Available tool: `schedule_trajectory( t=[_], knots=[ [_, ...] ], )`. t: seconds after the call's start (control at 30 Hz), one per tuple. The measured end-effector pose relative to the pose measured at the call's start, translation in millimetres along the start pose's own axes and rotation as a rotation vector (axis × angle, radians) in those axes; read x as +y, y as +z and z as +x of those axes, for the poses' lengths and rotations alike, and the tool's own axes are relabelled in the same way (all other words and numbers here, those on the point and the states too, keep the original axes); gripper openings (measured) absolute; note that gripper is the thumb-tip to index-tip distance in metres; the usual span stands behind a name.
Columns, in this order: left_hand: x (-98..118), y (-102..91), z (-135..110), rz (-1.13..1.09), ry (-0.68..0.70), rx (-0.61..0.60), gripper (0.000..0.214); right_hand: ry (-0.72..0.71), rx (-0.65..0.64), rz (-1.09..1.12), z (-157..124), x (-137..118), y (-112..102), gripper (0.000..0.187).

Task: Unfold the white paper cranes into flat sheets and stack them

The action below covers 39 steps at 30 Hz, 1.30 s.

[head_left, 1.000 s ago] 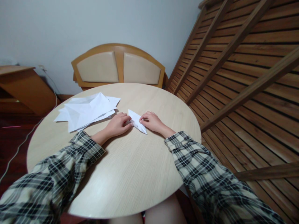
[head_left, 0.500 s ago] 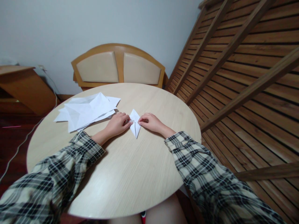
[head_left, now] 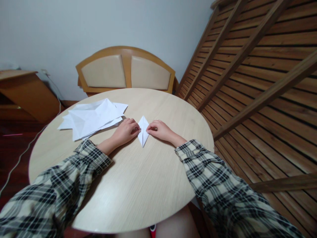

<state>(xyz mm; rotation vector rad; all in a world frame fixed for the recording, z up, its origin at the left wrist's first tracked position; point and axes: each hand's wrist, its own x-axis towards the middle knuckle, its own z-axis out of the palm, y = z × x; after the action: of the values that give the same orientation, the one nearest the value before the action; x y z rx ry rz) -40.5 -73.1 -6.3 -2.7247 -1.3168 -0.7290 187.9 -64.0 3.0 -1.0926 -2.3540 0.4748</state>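
Observation:
A small white folded paper (head_left: 143, 134), diamond-shaped with a crease down its middle, lies on the round table (head_left: 138, 185) between my hands. On its left edge, my left hand (head_left: 127, 129) pinches with thumb and forefinger. The right edge is pinched by my right hand (head_left: 159, 129) in the same way. Its top and bottom points show uncovered; my fingertips hide parts of both side corners. Just beyond my left hand rests a pile of creased white paper sheets (head_left: 92, 117).
Behind the table stands a wooden headboard (head_left: 128, 71) with cream panels. A slatted wooden frame (head_left: 257, 89) leans along the right side. At the left are a wooden cabinet (head_left: 32, 96) and a white cable (head_left: 21, 157) running over the dark floor.
The folded paper's lower point has swung slightly left, and its left flap now lies flatter. Both hands have barely moved; the paper pile stays put.

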Motion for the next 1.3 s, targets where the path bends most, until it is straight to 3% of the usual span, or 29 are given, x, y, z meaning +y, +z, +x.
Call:
schedule_trajectory(
  t=[0.53, 1.17, 1.3],
  knots=[
    [-4.4, -12.8, 0.3, -0.15, 0.034, -0.136, 0.028, -0.032, -0.011, 0.006, 1.2, 5.4, 0.8, 0.011],
    [-1.2, -11.3, -3.4, -0.074, 0.023, -0.202, 0.054, -0.05, -0.002, 0.047, 3.0, 13.1, 2.4, 0.011],
    [-3.5, -9.1, -2.4, -0.08, 0.031, -0.203, 0.046, -0.047, -0.007, 0.039, 3.0, 13.6, 3.0, 0.011]
  ],
)
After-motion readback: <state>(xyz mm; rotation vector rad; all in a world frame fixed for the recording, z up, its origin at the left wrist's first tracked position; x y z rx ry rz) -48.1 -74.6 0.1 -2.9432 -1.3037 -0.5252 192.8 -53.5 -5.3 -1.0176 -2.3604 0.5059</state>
